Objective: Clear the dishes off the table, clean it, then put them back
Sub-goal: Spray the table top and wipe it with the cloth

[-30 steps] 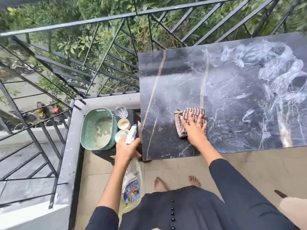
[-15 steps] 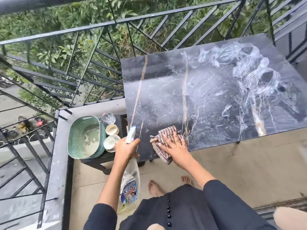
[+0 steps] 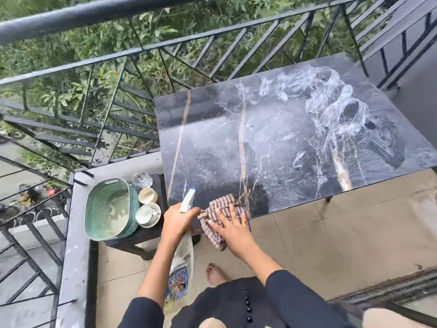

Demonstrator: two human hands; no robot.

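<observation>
Pressed the striped cloth (image 3: 218,207) down on the table (image 3: 283,138) with the right hand (image 3: 233,229), fingers straight and spread flat on top. Had slid the cloth from further in on the table a second ago to the near left corner, with part of it hanging over the near edge.

Gripped the spray bottle (image 3: 183,261) by its neck in the left hand (image 3: 178,220), fingers curled round it, white nozzle poking up, body hanging down below the table edge. Had brought that hand closer than before, just beside the cloth; could not tell if touching it.

Left white soapy swirls on the far right part of the dark shiny top, same as before.

Kept the dishes off the table on a small dark stand (image 3: 146,235) just to the left: a green basket (image 3: 94,209), a pale cup (image 3: 147,195), a cup on a saucer (image 3: 149,215) and a clear glass (image 3: 142,179) behind them.

Stood barefoot on pale floor tiles (image 3: 331,233) by the black railing (image 3: 165,43), green bushes beyond. Showed more of a striped mat (image 3: 390,287) at the bottom right than earlier.
</observation>
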